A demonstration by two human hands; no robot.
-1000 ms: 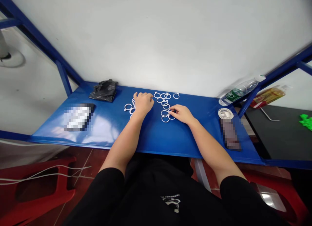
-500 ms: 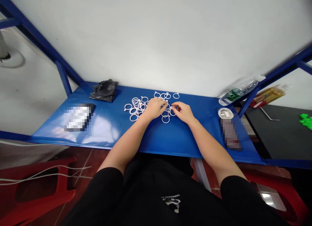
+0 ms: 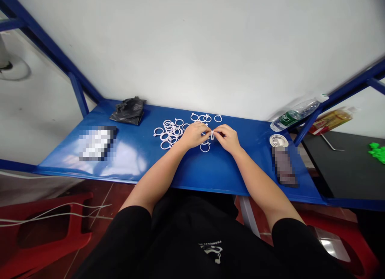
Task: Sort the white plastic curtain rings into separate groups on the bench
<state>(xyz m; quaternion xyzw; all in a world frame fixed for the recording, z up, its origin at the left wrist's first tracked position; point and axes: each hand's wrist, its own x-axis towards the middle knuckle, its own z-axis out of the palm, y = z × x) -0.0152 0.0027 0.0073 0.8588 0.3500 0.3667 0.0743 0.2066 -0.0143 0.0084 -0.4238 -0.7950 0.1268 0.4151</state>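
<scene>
Jointly pinched: one white ring (image 3: 212,134)

Forearms converge over the blue table (image 3: 135,160). The left hand (image 3: 195,136) and right hand (image 3: 229,138) meet fingertip to fingertip, fingers curled closed on the white ring, just beside the loose rings (image 3: 169,131).

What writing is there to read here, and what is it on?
Nothing reads clearly.
Shirt print: upside down, too small to read.
Bottle label: too small.
Yellow packet: blurred.
Left slab: pixelated.
Right slab: pixelated.
</scene>
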